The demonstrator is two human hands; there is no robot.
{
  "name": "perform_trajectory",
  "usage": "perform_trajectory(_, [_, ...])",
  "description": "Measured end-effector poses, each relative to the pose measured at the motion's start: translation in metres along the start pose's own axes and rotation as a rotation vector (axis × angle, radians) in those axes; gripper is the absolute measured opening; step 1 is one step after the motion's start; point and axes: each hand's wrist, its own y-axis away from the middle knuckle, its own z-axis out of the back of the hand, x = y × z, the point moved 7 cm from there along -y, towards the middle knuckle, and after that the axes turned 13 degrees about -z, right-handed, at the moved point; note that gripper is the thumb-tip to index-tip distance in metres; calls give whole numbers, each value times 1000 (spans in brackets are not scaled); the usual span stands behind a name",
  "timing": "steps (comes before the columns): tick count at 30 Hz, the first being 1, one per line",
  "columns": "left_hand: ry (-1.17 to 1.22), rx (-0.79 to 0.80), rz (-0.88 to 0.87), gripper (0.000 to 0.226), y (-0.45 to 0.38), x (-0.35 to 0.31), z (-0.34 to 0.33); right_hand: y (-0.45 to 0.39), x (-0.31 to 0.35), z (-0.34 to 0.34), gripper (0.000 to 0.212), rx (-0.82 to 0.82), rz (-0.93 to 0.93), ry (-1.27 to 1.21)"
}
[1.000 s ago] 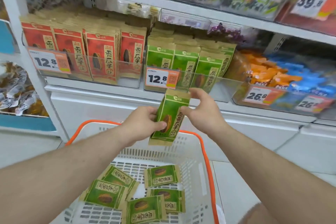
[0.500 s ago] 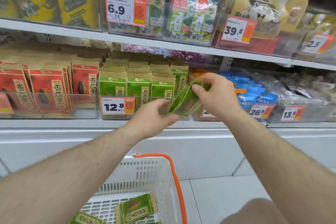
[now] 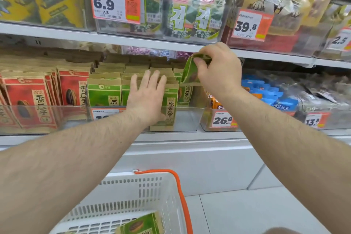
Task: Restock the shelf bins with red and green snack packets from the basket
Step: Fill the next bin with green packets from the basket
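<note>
We see right hand (image 3: 218, 70) pinching green packet (image 3: 190, 71), kraft-edged, seed print, long axis near upright, top tilted right, over right end of green bin (image 3: 186, 118). Left hand (image 3: 147, 97), fingers straight, presses standing green packets (image 3: 103, 93). Red packets (image 3: 24, 99) in bin leftward. White basket (image 3: 152, 195), orange handle, below on tiled shop floor.

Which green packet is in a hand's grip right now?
The green packet pinched by the right hand above the bin's right end; the left hand only presses flat against shelved packets.

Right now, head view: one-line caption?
Left hand steadies green packets while right hand lowers another packet in.
</note>
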Motion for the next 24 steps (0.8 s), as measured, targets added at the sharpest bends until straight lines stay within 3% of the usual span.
perform_trajectory(3, [-34,-18,-6,115,-1,5,-9,-1,6,-11,20,-17,53,12])
perform_trajectory(11, [-32,-64,-2,113,-5,6,-15,-17,-24,-80,25,220,-132,184])
perform_trajectory(18, [-18,-65,8,113,-7,6,-17,-25,-24,-134,29,387,-140,393])
perform_trajectory(24, [-16,-88,8,113,-7,6,-20,-24,-31,-153,36,355,-149,426])
